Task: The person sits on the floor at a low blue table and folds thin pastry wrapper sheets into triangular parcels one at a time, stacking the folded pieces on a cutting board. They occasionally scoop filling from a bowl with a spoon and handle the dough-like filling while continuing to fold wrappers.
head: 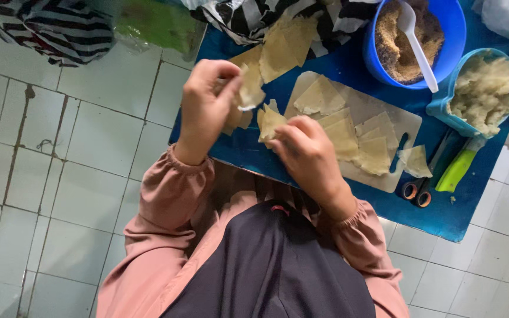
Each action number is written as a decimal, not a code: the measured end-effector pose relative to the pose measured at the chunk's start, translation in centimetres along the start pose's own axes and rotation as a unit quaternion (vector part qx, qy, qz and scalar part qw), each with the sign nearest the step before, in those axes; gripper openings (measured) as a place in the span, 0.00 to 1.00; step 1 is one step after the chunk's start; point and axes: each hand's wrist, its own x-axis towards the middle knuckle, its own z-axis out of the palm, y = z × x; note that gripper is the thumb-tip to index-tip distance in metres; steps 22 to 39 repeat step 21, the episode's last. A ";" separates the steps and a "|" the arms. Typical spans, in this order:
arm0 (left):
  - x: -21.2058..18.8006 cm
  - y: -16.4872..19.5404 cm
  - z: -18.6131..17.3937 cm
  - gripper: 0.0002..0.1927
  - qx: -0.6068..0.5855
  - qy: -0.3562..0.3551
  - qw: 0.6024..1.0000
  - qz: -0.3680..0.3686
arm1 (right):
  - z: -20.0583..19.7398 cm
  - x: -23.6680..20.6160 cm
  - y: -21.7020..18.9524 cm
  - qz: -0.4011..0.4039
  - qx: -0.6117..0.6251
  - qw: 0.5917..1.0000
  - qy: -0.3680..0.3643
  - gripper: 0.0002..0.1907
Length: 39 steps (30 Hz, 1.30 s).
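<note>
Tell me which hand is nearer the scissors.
Right. The right hand is over the cutting board's near end, a short way from the scissors. The left hand is farther off, beyond the board's other side, pinching a wrapper.

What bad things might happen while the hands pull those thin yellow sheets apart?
1. The sheet pinched in the left hand looks thin and crumpled, so it may tear as the right hand tugs another sheet beside it.
2. The cut wrappers overlap on the cutting board, so they might stick together.
3. The scissors and green-handled knife lie near the right arm; a careless reach might bump them.
</note>
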 end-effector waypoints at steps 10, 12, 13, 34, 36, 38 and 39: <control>-1.5 3.7 0.6 0.10 0.192 0.055 0.961 0.190 | -0.1 0.4 2.8 0.258 0.278 0.924 0.047 0.05; -2.2 4.1 1.4 0.09 0.102 0.022 0.975 0.197 | -0.1 -0.1 3.5 0.292 0.347 0.889 0.066 0.06; -2.7 4.3 1.9 0.10 0.090 -0.015 0.970 0.226 | -0.1 -0.4 3.7 0.295 0.354 0.884 0.073 0.06; -7.1 5.6 4.4 0.07 -0.004 -0.124 0.985 0.118 | -2.1 -5.4 1.3 0.140 0.176 0.940 0.256 0.07; -7.1 5.6 4.4 0.07 -0.004 -0.124 0.985 0.118 | -2.1 -5.4 1.3 0.140 0.176 0.940 0.256 0.07; -7.1 5.6 4.4 0.07 -0.004 -0.124 0.985 0.118 | -2.1 -5.4 1.3 0.140 0.176 0.940 0.256 0.07; -7.1 5.6 4.4 0.07 -0.004 -0.124 0.985 0.118 | -2.1 -5.4 1.3 0.140 0.176 0.940 0.256 0.07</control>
